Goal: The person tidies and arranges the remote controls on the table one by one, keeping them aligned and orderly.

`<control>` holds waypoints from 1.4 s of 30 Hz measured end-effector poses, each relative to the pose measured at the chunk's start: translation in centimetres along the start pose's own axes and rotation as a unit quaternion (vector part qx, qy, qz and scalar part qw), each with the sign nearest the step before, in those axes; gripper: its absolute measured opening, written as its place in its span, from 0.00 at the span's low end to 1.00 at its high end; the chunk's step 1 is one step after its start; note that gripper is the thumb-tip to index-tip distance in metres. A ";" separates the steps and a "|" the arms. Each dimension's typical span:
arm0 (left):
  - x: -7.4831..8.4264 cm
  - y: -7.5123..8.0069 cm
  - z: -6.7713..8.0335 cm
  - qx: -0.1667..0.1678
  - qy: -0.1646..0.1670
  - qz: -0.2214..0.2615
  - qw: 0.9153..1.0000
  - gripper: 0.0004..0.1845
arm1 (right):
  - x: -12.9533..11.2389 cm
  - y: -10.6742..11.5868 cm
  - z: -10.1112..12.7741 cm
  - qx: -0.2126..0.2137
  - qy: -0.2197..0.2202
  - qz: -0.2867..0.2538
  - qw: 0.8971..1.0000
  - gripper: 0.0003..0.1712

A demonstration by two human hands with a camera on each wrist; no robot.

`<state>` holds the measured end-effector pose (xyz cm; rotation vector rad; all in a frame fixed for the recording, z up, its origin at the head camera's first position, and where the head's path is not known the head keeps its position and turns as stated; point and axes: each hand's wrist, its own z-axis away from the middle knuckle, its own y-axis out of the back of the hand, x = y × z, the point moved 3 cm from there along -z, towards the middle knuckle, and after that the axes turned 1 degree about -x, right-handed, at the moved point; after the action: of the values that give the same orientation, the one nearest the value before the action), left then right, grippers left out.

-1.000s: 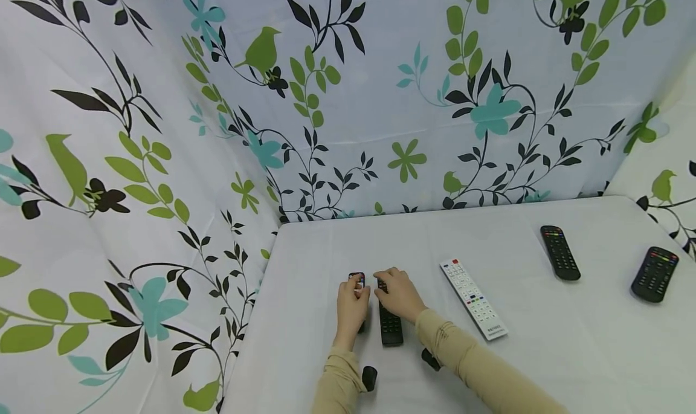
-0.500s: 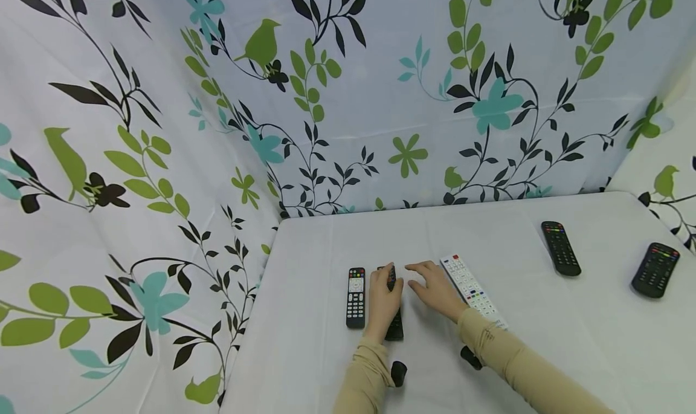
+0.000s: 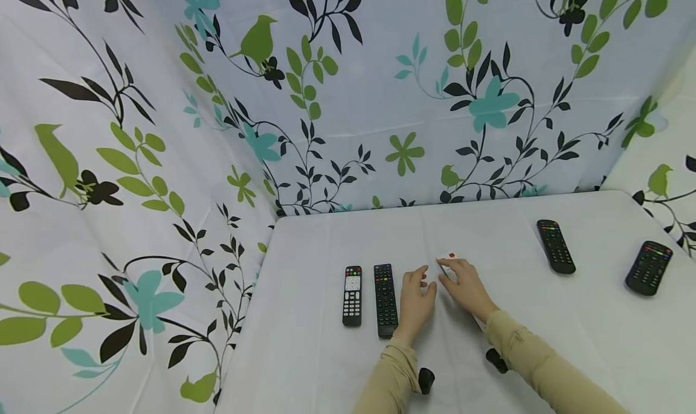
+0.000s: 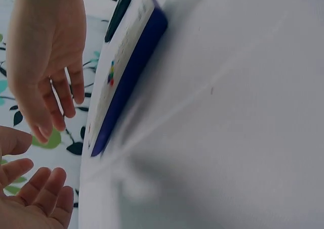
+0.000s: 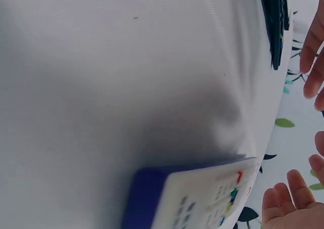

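My left hand (image 3: 417, 305) is over the table just right of two black remote controls, fingers loosely bent and nothing held. My right hand (image 3: 466, 290) hovers over a white remote control (image 4: 120, 62), hiding most of it in the head view; its fingers are relaxed. In the left wrist view, this remote shows a blue side and small coloured buttons. A slim black remote with a pale upper panel (image 3: 352, 296) lies leftmost. Beside it is a longer black remote (image 3: 385, 299), parallel to the first.
Two more black remotes lie at the right: one farther back (image 3: 556, 246), one near the right edge (image 3: 649, 268). A white cloth covers the table (image 3: 304, 365). Patterned curtains (image 3: 402, 112) with leaves and birds hang behind and to both sides.
Both hands have moved rightward, from the two black remotes at the left to the white remote. Those black remotes are now uncovered, and the white one is mostly covered.
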<state>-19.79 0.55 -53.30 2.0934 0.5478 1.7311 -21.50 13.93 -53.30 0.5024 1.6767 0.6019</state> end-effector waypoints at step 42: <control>-0.1 -7.6 1.3 -0.139 0.119 0.053 0.982 0.31 | 8.2 3.7 2.5 -0.114 -0.134 -0.029 0.984 0.25</control>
<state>-18.95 6.96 -57.48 1.7628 0.2420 2.0037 -20.56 22.23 -57.49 0.3515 1.3444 0.6445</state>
